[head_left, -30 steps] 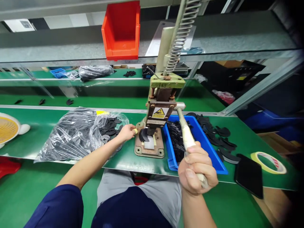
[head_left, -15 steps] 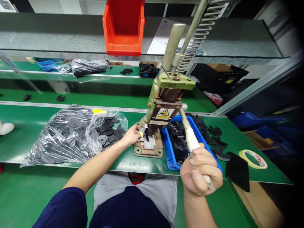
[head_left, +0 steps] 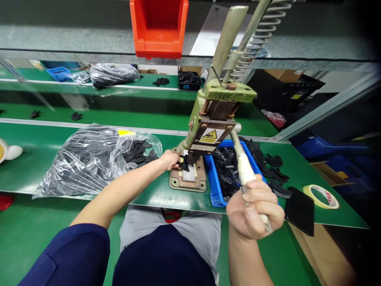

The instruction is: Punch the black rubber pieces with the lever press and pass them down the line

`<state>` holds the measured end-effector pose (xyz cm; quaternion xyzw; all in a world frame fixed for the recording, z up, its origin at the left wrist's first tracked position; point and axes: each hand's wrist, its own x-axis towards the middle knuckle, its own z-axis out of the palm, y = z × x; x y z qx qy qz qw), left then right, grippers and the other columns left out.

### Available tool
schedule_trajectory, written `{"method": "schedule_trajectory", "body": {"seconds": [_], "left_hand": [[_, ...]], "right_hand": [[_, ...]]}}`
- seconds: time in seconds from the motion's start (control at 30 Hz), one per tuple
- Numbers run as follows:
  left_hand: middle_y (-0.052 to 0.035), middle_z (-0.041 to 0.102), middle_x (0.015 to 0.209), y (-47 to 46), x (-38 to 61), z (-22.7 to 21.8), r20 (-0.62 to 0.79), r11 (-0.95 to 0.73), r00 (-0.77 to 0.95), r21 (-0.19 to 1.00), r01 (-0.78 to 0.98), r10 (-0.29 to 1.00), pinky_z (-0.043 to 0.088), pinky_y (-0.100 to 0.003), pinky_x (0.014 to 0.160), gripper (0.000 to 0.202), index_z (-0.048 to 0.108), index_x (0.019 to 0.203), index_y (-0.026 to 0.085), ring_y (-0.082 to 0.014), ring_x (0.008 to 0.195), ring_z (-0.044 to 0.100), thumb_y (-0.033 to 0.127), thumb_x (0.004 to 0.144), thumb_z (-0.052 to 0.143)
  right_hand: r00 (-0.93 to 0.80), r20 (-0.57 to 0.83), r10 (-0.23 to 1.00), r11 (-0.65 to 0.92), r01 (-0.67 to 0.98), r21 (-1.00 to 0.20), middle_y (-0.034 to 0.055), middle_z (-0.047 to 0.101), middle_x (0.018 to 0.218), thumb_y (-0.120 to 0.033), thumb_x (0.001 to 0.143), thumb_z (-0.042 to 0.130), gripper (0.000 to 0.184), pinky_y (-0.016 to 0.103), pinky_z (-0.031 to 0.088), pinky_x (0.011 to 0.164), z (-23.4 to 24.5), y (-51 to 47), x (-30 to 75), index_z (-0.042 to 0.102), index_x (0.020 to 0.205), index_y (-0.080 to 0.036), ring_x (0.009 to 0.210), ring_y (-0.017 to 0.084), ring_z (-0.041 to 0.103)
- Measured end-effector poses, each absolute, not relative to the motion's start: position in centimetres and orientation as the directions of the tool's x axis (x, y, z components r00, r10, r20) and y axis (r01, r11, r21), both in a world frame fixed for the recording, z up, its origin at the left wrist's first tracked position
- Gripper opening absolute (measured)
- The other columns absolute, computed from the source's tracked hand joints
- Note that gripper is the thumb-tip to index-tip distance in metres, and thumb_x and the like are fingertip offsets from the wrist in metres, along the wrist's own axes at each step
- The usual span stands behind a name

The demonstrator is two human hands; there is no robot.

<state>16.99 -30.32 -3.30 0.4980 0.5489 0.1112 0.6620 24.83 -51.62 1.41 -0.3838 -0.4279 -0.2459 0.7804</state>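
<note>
A green hand press (head_left: 195, 129) with a warning label stands on the bench. My right hand (head_left: 255, 208) is wrapped round the press's pale, taped lever handle (head_left: 244, 169). My left hand (head_left: 172, 160) reaches in from the left to the press base (head_left: 188, 184), its fingers pinched on a small black curved piece (head_left: 185, 163) under the ram. That piece lies over a light plate on the base, and the ram partly hides it. Left of the hand, a clear plastic bag (head_left: 86, 167) lies open, holding many black crescent-shaped pieces (head_left: 137, 151).
Right of the press is a blue bin (head_left: 216, 192) of black parts. Beyond it lie loose black crescents (head_left: 279, 190), a dark flat device (head_left: 300, 210) and a tape roll (head_left: 321, 196). An orange bin (head_left: 159, 45) sits on the overhead shelf (head_left: 74, 37).
The camera view has shifted slightly, tilting down. My left fingers have moved at the press base; the light grey edge and yellow spot beside them no longer show. My right hand keeps hold of the lever.
</note>
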Motion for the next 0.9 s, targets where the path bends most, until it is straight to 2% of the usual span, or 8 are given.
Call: {"method": "schedule_trajectory", "body": {"seconds": [0.13, 0.2, 0.3, 0.37, 0.5, 0.67, 0.77, 0.9], "left_hand": [[0.0083, 0.046, 0.050, -30.9, 16.2, -3.5, -0.512, 0.357, 0.408, 0.845, 0.398, 0.756, 0.041, -0.015, 0.037, 0.015, 0.061, 0.086, 0.011, -0.0048, 0.035, 0.043, 0.009, 0.079, 0.074], [0.0054, 0.052, 0.055, -31.1, 15.6, -3.6, -0.507, 0.375, 0.448, 0.857, 0.355, 0.736, 0.047, -0.017, 0.041, 0.010, 0.061, 0.091, 0.012, -0.0072, 0.040, 0.051, 0.017, 0.087, 0.069], [-0.0003, 0.062, 0.064, -31.1, 15.0, -3.8, -0.513, 0.422, 0.503, 0.859, 0.291, 0.696, 0.056, -0.024, 0.049, 0.020, 0.062, 0.096, 0.012, -0.0119, 0.049, 0.061, 0.032, 0.093, 0.062], [-0.0008, 0.063, 0.064, -31.1, 15.0, -3.8, -0.485, 0.382, 0.526, 0.875, 0.299, 0.698, 0.057, -0.025, 0.053, 0.021, 0.063, 0.091, 0.011, -0.0117, 0.051, 0.062, 0.029, 0.086, 0.071], [0.0040, 0.058, 0.055, -31.2, 15.3, -4.0, -0.428, 0.296, 0.504, 0.899, 0.323, 0.750, 0.055, -0.021, 0.051, 0.027, 0.060, 0.083, 0.010, -0.0086, 0.047, 0.057, 0.009, 0.069, 0.083], [0.0030, 0.061, 0.058, -31.4, 15.4, -3.8, -0.463, 0.408, 0.496, 0.886, 0.223, 0.734, 0.055, -0.020, 0.051, 0.032, 0.056, 0.076, 0.012, -0.0089, 0.048, 0.061, 0.008, 0.064, 0.086], [0.0023, 0.062, 0.059, -31.6, 15.0, -3.6, -0.449, 0.405, 0.493, 0.892, 0.200, 0.745, 0.054, -0.020, 0.050, 0.032, 0.055, 0.075, 0.012, -0.0087, 0.048, 0.060, 0.007, 0.064, 0.084], [0.0053, 0.059, 0.057, -32.1, 13.6, -3.3, -0.297, 0.315, 0.491, 0.948, 0.048, 0.819, 0.047, -0.018, 0.046, 0.036, 0.055, 0.075, 0.014, -0.0076, 0.045, 0.055, 0.010, 0.057, 0.085]], "right_hand": [[0.483, 0.875, -0.024, 0.590, 0.714, -0.378, -0.0034, 0.051, 0.062, -0.021, 0.067, 0.057, 0.016, 0.051, 0.048, 0.095, 1.6, -51.9, 24.9, 0.043, 0.060, -0.023, 0.072, 0.016, 0.056], [0.467, 0.884, -0.008, 0.589, 0.717, -0.373, -0.0032, 0.052, 0.062, -0.020, 0.067, 0.058, 0.013, 0.052, 0.048, 0.095, 1.7, -52.1, 24.9, 0.046, 0.061, -0.022, 0.072, 0.017, 0.057], [0.473, 0.881, 0.017, 0.584, 0.710, -0.393, -0.0029, 0.051, 0.062, -0.020, 0.068, 0.057, 0.011, 0.054, 0.047, 0.097, 1.8, -52.2, 24.8, 0.048, 0.062, -0.023, 0.074, 0.018, 0.056], [0.493, 0.870, 0.030, 0.586, 0.696, -0.414, -0.0025, 0.051, 0.062, -0.020, 0.069, 0.057, 0.011, 0.056, 0.046, 0.099, 1.8, -52.3, 24.7, 0.049, 0.063, -0.023, 0.076, 0.019, 0.056], [0.513, 0.856, 0.062, 0.574, 0.683, -0.451, -0.0019, 0.052, 0.064, -0.021, 0.070, 0.057, 0.010, 0.059, 0.043, 0.103, 1.6, -52.5, 24.5, 0.050, 0.064, -0.024, 0.079, 0.020, 0.057], [0.514, 0.855, 0.067, 0.588, 0.672, -0.450, -0.0016, 0.051, 0.067, -0.026, 0.073, 0.058, 0.010, 0.060, 0.045, 0.102, 3.6, -52.6, 24.6, 0.050, 0.066, -0.025, 0.080, 0.021, 0.058], [0.504, 0.858, 0.094, 0.674, 0.602, -0.428, -0.0007, 0.057, 0.075, -0.033, 0.074, 0.064, 0.012, 0.056, 0.046, 0.104, 7.2, -52.0, 25.6, 0.059, 0.082, -0.025, 0.084, 0.021, 0.060], [0.481, 0.862, 0.161, 0.721, 0.539, -0.435, 0.0037, 0.064, 0.104, -0.035, 0.076, 0.071, 0.040, 0.050, 0.048, 0.106, 12.1, -50.7, 26.8, 0.061, 0.114, -0.027, 0.104, 0.021, 0.062]]}}
